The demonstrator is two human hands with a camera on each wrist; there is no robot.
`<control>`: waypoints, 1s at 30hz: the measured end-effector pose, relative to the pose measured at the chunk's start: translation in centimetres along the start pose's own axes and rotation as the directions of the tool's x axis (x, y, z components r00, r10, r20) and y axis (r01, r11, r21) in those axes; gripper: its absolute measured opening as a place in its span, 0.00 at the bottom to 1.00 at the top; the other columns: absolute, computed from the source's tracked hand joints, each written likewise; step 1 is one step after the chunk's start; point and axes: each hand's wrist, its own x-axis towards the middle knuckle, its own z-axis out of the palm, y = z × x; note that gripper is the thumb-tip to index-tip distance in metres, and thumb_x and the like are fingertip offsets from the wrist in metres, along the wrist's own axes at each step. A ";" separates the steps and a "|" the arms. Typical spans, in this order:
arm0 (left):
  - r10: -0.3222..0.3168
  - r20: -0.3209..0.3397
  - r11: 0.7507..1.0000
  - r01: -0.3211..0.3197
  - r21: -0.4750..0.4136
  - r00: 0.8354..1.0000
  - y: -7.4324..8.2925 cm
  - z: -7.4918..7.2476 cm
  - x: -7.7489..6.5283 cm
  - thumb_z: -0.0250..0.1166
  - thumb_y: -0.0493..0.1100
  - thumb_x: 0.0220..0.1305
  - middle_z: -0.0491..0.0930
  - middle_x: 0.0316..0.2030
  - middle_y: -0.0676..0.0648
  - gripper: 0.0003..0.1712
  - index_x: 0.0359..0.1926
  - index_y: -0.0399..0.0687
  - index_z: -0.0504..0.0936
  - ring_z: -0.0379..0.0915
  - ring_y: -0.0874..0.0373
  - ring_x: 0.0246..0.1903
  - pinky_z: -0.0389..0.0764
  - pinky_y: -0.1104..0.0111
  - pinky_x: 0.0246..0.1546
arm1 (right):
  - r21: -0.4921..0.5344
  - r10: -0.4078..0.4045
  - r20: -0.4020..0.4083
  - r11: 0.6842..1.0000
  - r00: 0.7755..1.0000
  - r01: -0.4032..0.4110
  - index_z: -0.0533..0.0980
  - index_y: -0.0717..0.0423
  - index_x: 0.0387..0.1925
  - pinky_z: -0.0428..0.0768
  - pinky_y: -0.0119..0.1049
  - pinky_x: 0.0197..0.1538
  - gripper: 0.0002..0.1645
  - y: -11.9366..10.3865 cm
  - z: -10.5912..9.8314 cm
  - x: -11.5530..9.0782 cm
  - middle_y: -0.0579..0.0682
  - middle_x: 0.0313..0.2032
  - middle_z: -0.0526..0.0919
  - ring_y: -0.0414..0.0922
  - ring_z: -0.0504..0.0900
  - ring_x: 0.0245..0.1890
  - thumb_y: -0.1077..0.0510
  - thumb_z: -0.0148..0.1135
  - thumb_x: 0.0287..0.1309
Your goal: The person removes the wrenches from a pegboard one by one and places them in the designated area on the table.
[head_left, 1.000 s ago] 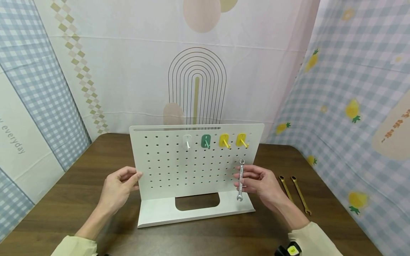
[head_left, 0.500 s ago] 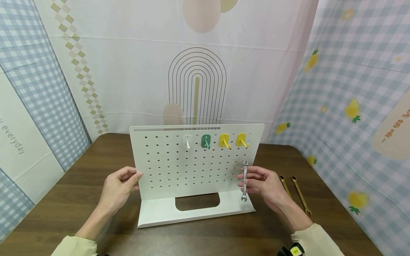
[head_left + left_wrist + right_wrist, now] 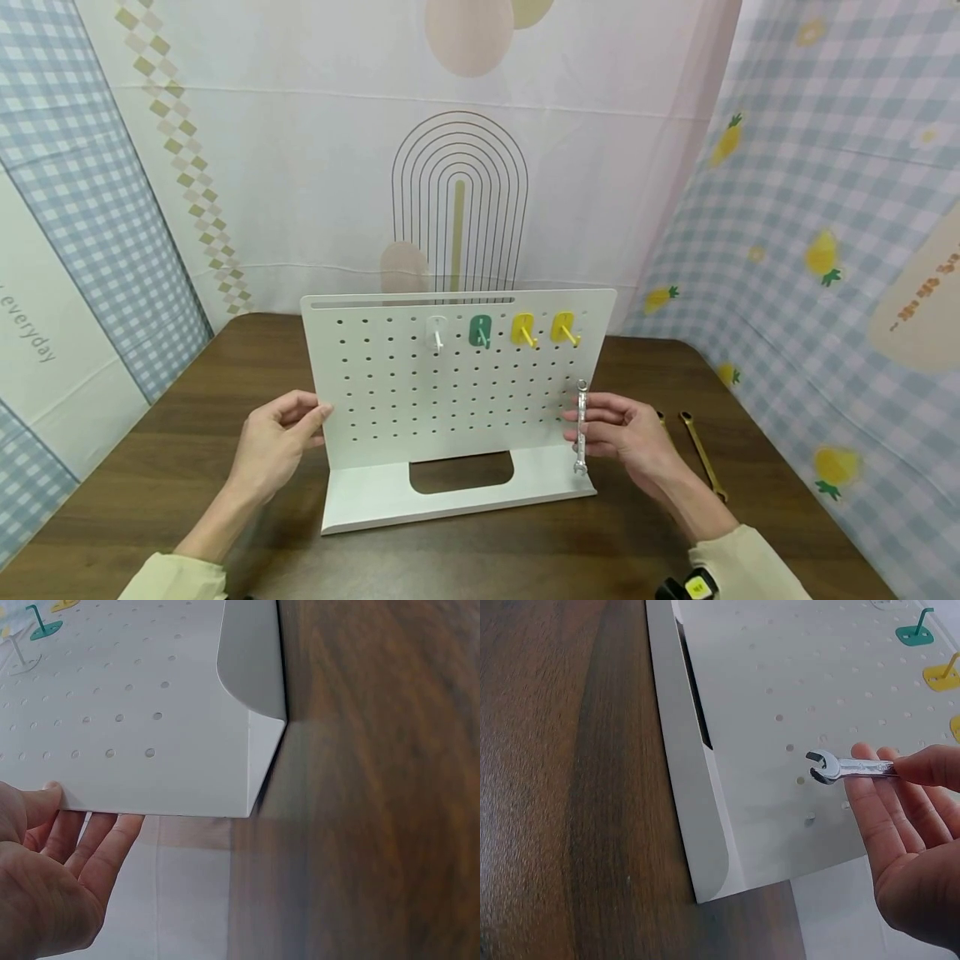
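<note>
A white pegboard (image 3: 375, 383) stands upright on its bent base. Its left edge is pinched by my left hand (image 3: 273, 442), thumb in front and fingers behind, as the left wrist view also shows. Between thumb and fingers, my right hand (image 3: 630, 437) holds a silver combination wrench (image 3: 581, 429) near the board's right edge, ring end up and open end down. In the right wrist view the wrench's open end (image 3: 826, 766) points away from the fingers. Along the board's upper part sit a white hook (image 3: 437, 335), a green hook (image 3: 481, 332) and two yellow hooks (image 3: 524, 330).
Two gold wrenches lie on the brown table (image 3: 480, 567) at the right; one gold wrench (image 3: 703, 457) shows in full, the other is mostly behind my right hand. A patterned curtain (image 3: 315, 183) hangs behind the table, and a checked one (image 3: 787, 250) on the right.
My right hand has moved slightly to the right with the silver wrench, which now overlaps the board's right edge. My left hand stays on the board's left edge.
</note>
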 end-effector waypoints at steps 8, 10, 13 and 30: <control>-0.010 0.005 1.000 0.010 0.005 1.000 0.1 -0.1 0.0 0.69 0.39 0.73 0.87 0.35 0.48 0.11 0.47 0.31 0.85 0.83 0.65 0.28 0.90 0.73 0.34 | -0.015 0.041 -0.043 0.999 0.998 -0.042 0.71 0.73 0.67 0.92 0.40 0.46 0.29 0.1 -0.7 -0.1 0.49 0.47 0.92 0.44 0.93 0.42 0.69 0.66 0.67; -0.014 0.006 1.000 0.014 0.006 1.000 0.1 -0.1 0.0 0.69 0.39 0.73 0.87 0.35 0.48 0.12 0.47 0.31 0.85 0.83 0.64 0.28 0.90 0.73 0.34 | -0.015 0.046 -0.046 0.999 0.998 -0.047 0.72 0.73 0.67 0.92 0.39 0.46 0.29 0.1 -0.9 -0.1 0.49 0.47 0.92 0.44 0.93 0.42 0.68 0.66 0.68; -0.018 0.008 1.000 0.018 0.009 1.000 0.1 -0.1 0.0 0.69 0.39 0.73 0.88 0.36 0.48 0.12 0.47 0.31 0.85 0.83 0.64 0.28 0.90 0.73 0.34 | -0.014 0.052 -0.047 0.999 0.998 -0.053 0.72 0.72 0.67 0.92 0.38 0.46 0.28 0.2 -1.2 -0.1 0.50 0.48 0.92 0.44 0.93 0.43 0.67 0.67 0.69; -0.011 0.006 1.000 0.011 -0.004 1.000 -0.2 0.0 0.1 0.69 0.38 0.73 0.88 0.35 0.50 0.11 0.47 0.31 0.85 0.83 0.64 0.28 0.90 0.73 0.34 | -0.022 0.065 -0.078 0.998 0.995 -0.067 0.72 0.72 0.64 0.92 0.41 0.46 0.26 0.8 -2.3 0.1 0.50 0.46 0.93 0.43 0.92 0.40 0.67 0.66 0.69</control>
